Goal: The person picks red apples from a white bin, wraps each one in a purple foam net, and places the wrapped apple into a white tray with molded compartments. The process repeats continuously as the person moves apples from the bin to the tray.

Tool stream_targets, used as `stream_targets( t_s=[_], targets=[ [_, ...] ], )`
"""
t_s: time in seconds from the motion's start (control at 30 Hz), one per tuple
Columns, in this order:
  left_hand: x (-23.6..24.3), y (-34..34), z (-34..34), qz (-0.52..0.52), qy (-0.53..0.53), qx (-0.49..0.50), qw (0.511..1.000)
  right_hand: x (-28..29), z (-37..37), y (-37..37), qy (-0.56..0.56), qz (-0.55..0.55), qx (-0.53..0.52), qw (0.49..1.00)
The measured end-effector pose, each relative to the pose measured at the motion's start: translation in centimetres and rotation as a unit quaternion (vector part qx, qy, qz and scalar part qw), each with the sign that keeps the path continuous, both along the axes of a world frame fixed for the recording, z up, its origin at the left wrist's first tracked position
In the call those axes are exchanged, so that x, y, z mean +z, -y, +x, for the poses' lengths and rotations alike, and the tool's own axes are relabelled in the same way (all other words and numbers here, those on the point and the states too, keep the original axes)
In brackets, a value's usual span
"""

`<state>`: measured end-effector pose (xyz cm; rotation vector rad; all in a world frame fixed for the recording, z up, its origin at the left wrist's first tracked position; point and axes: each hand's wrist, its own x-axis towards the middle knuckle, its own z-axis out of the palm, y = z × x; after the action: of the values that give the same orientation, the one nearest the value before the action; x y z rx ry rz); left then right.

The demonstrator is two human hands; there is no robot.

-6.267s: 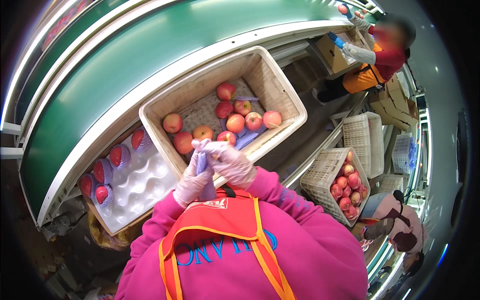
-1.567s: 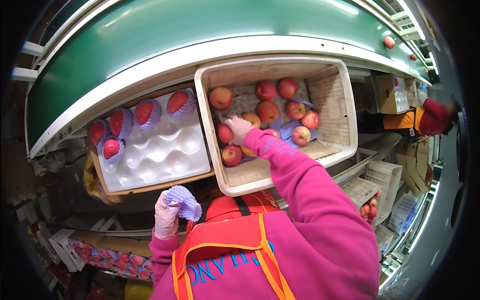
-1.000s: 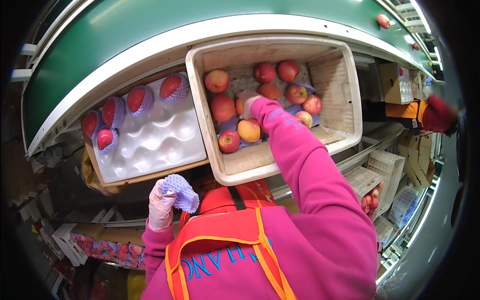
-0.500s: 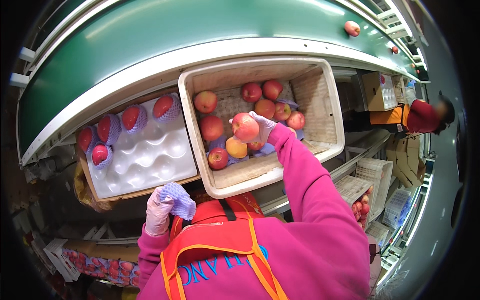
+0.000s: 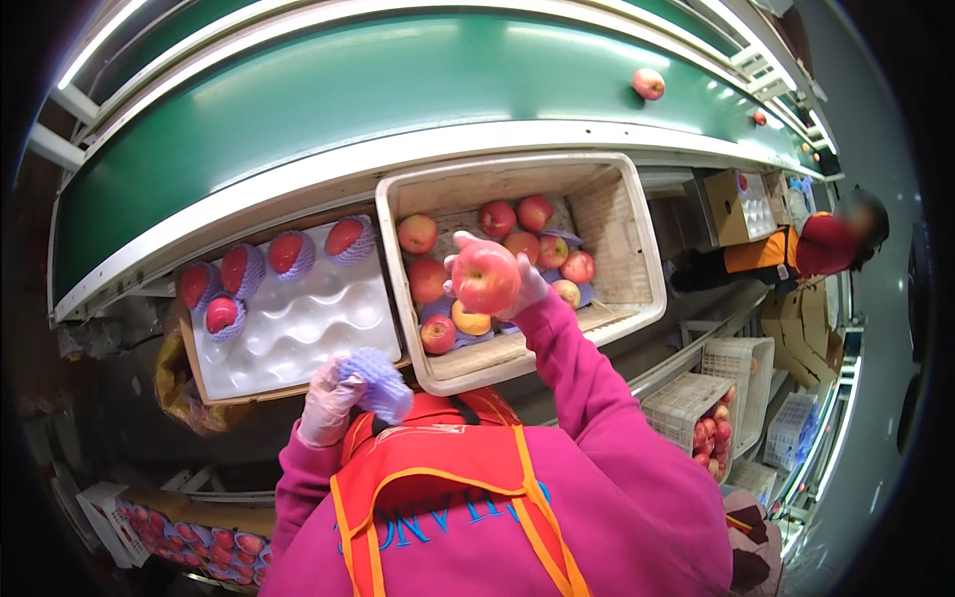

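Head: apple (image 5: 485, 278) in R grip (image 5: 532, 286)

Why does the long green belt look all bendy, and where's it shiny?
Head view: the fisheye lens seems to curve the green belt, and pale glare streaks its surface; head view: the white tray has bright highlights; head view: the corners are black; head view: the apple looks fairly sharp.
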<state>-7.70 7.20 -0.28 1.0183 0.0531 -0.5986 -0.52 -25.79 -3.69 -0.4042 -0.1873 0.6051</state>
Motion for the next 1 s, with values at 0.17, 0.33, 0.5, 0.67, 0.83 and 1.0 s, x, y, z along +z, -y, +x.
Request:
stream_targets(
  t_s=[0.17, 0.33, 0.5, 0.67, 0.83, 1.0],
  targets=[
    [1.9, 0.9, 0.9, -0.069, 0.015, -0.079, 0.994, 7.4, -1.6, -4.0, 0.165, -0.212, -0.035, 0.963],
    [2.7, 1.2, 1.8, -0.133, -0.02, -0.139, 0.981, 12.5, -2.3, -7.2, 0.346, -0.339, -0.043, 0.873],
    [0.9, 0.9, 1.6, -0.105, -0.04, -0.146, 0.983, 12.6, -3.8, -8.0, 0.31, -0.401, -0.038, 0.861],
    [-0.8, 3.2, 2.6, 0.015, -0.017, -0.086, 0.996, 5.8, -1.5, -4.4, 0.099, -0.498, 0.01, 0.861],
    [-1.5, 3.2, 3.3, 0.011, -0.008, -0.027, 1.0, -6.9, 1.5, 1.8, 0.002, -0.88, -0.017, 0.476],
    [-0.5, 3.0, 3.8, 0.07, -0.036, -0.001, 0.997, -6.3, 3.4, 2.7, 0.156, -0.876, 0.227, 0.397]
  ],
)
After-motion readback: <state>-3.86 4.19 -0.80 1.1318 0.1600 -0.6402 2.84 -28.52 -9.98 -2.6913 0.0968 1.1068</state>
